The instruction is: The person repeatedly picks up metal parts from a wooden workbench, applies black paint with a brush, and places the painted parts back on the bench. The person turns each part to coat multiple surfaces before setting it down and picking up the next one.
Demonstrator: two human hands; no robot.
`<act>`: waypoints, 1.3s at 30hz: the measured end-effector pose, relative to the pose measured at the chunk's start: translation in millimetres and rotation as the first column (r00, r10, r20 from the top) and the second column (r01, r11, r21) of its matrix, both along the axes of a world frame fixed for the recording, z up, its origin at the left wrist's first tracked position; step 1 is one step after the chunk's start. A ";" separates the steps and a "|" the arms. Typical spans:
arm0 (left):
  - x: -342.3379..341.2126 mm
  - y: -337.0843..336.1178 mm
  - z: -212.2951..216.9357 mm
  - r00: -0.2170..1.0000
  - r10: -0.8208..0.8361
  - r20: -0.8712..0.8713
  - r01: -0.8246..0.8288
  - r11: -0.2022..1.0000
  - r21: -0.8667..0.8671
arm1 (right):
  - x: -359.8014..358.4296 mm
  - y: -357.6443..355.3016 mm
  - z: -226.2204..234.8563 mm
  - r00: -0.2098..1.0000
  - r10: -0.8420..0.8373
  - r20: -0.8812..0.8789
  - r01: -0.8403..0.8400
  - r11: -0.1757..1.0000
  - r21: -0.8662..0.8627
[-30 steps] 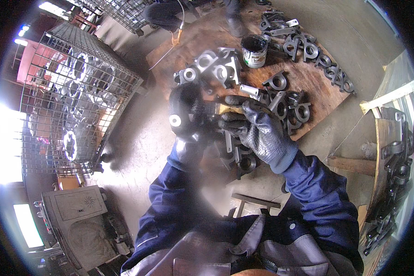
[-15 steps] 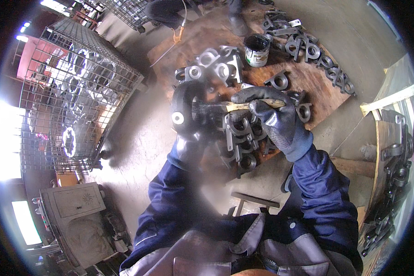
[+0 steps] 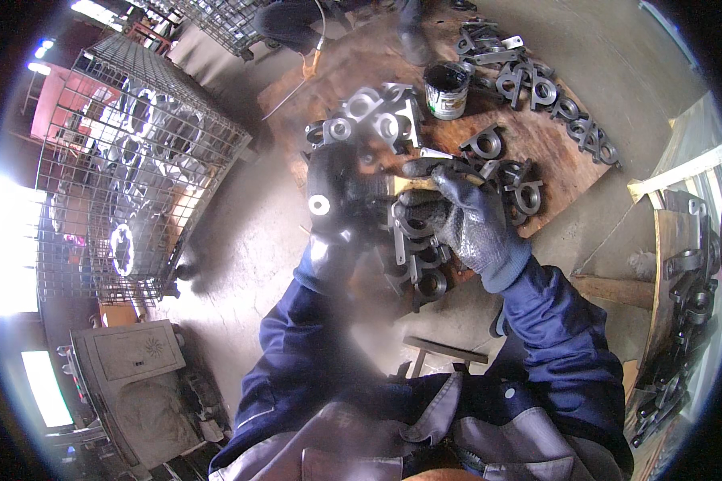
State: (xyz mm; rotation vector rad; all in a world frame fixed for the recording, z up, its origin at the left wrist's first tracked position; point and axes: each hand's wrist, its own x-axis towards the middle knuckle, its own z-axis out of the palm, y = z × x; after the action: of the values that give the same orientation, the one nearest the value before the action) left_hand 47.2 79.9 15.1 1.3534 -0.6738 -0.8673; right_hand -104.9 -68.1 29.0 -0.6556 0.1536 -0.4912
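Hands sit slightly lower and closer together than half a second back; your right hand has dropped from the brush-up pose a second ago, and the pile on the board looks unmoved. Your left hand, in a dark glove, is raised with its back toward the camera, forearm running up from the lower edge; it is blurred, fingers curled around a dark metal casting, grip closed as far as can be told. Casting's long axis and facing: cannot tell, too blurred. Your right hand, in a grey knit glove, comes in from the lower right, wrist bent left, fingers clenched on a brush handle. Handle is pale, long axis roughly horizontal, pointing left toward the casting; the bristle end is hidden. Both hands hover just above the near edge of the wooden board, over a heap of ringed metal brackets. Far on the board, a paint tin stands upright. Wire cage with more castings on the left.
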 end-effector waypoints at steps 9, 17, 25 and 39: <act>14.4 5.2 -21.6 0.982 0.062 0.180 -0.074 0.995 0.063 | -12.2 -32.6 -9.3 0.944 -0.139 -0.299 0.230 0.927 0.296; 2.5 -6.8 -68.6 0.746 0.049 0.664 0.010 0.996 -0.085 | 1.4 -31.1 -31.4 0.945 -0.295 -0.139 0.287 0.955 -0.070; -30.3 -21.6 -61.2 0.797 -0.196 0.571 0.088 0.973 0.211 | -9.3 -26.5 -28.1 0.760 -0.510 -0.403 0.104 0.707 -0.700; -33.5 -9.6 -59.9 0.953 -0.159 -0.257 0.177 0.983 0.049 | -24.6 -68.4 -13.1 0.922 -0.358 -0.149 0.344 0.932 -0.116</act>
State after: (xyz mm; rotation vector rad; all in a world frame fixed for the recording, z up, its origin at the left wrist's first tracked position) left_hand 13.7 70.3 -44.8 1.2331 -0.5687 -1.1890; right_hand -129.5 -136.6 15.8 -0.7599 0.4170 -0.7926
